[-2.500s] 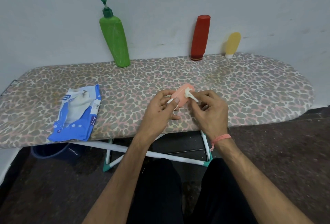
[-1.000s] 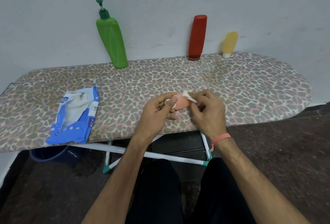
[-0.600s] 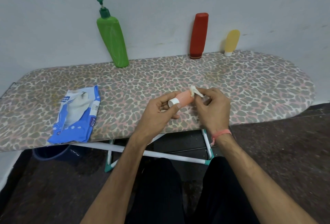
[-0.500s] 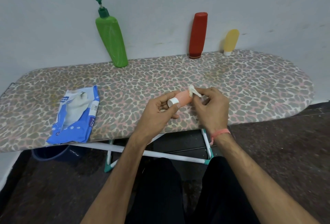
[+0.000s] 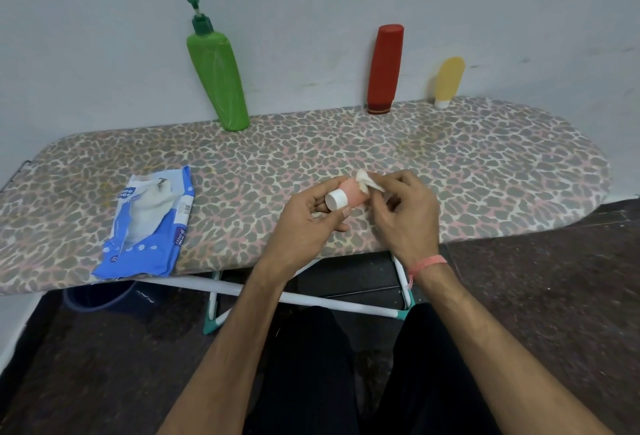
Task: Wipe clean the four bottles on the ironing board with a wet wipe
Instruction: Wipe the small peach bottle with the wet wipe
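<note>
in hand: the left hand [image 5: 304, 216] is curled around a small pink bottle [image 5: 349, 192] with a white cap, cap end turned toward the camera, held just above the near edge of the ironing board [image 5: 485, 171]
wipe: the right hand [image 5: 405, 213] pinches a crumpled wet wipe [image 5: 367, 182] between thumb and fingertips, the other fingers loosely bent; the wipe touches the far end of the pink bottle
step judged: rubbing down one bottle out of four; how much of it is already clean cannot be told
still standing: green pump bottle [image 5: 216, 74] at 11 o'clock from the hands, red bottle [image 5: 385, 69] at 12 to 1 o'clock, yellow bottle [image 5: 448, 81] at 1 o'clock, all upright along the far edge against the wall, well apart from the hands
their state: nothing shows whether these three are wiped or not
supply: blue wipe pack [image 5: 145, 223] lies open at 9 o'clock, a white sheet showing at its mouth
left to do, as a judgement: finish the pink bottle, set it down, then any of the other three not yet wiped
</note>
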